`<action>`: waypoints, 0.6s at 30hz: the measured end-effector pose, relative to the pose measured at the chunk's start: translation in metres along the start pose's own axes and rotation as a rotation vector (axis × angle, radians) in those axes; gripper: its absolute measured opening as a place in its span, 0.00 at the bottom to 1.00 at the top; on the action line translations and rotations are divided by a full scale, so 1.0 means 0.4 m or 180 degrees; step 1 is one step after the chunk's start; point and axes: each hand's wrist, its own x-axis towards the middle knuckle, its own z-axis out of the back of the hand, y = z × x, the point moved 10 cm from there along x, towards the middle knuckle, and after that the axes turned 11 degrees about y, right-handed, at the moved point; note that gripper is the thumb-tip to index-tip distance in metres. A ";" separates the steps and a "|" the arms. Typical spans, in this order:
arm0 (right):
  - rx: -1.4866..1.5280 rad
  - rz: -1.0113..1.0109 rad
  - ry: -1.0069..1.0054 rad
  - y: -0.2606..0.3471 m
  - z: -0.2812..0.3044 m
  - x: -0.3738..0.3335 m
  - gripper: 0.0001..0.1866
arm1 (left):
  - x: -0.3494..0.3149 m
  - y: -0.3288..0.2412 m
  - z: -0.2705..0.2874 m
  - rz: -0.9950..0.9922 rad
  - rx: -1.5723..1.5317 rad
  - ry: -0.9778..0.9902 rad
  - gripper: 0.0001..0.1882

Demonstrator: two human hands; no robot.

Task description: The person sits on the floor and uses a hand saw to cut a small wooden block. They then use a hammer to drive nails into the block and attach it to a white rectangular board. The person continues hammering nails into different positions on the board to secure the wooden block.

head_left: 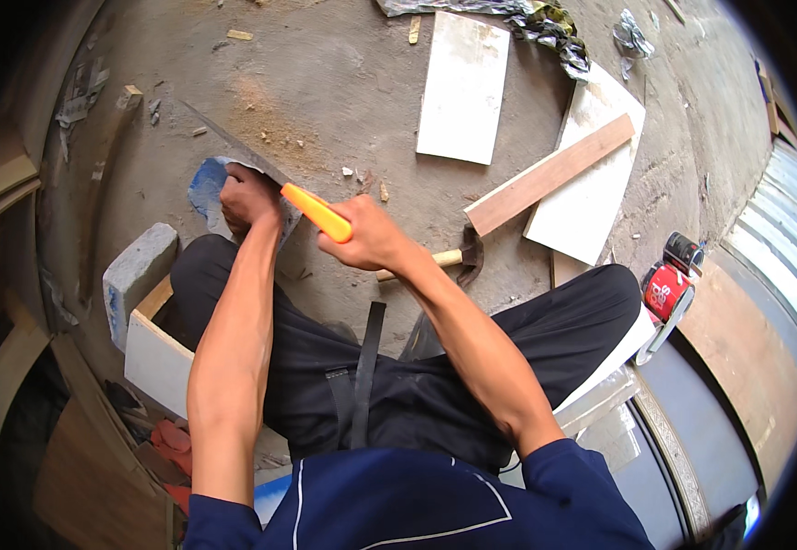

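Note:
My right hand grips the orange handle of a handsaw. Its thin grey blade points away to the upper left, just past my left hand. That left hand is closed in a fist against a blue-and-white block with a rough, speckled side. What lies inside the fingers is hidden. A thin pale edge shows beside the fist, under the blade. Below my right forearm a hammer with a wooden handle rests on the floor, partly covered by the arm.
Sawdust lies beyond the blade. To the right are a white board, another white board and a reddish wood strip across it. A grey block stands by my left knee, a red can by the right.

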 end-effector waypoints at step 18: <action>0.0055 -0.0231 0.0042 -0.001 -0.001 -0.061 0.10 | 0.007 0.027 0.008 0.0020 -0.0215 -0.0181 0.30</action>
